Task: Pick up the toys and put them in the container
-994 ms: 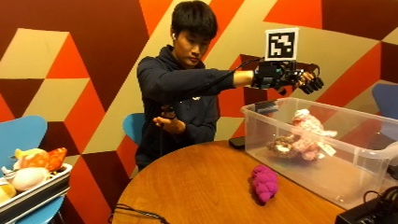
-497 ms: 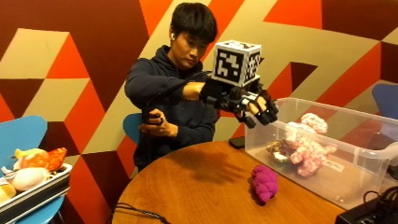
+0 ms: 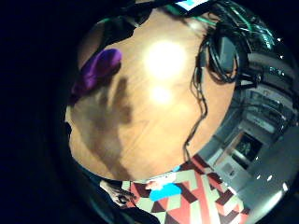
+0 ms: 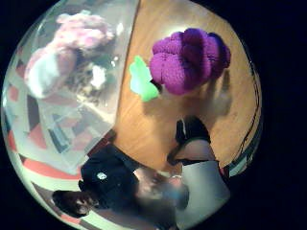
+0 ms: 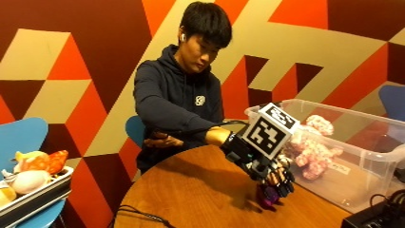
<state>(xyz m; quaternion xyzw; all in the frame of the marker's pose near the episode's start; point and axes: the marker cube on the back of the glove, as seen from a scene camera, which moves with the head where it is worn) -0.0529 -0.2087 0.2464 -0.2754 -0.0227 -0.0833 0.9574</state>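
Purple grape toy (image 4: 189, 60) lying on the round wooden table (image 5: 190, 194), just beside the clear plastic container (image 5: 354, 142), waiting for pickup. Gloved right hand (image 5: 269, 178) reaching down right over it, fingers spread and relaxed, gripping nothing. Counting: one purple toy outside, one pink plush toy (image 5: 313, 147) sitting inside already, one container.

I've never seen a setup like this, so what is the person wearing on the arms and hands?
Both arms are in the long sleeves of a dark navy hooded sweatshirt with a small white emblem on the chest. The right hand wears a black glove with chunky black fittings over the back of it. The other hand is bare.
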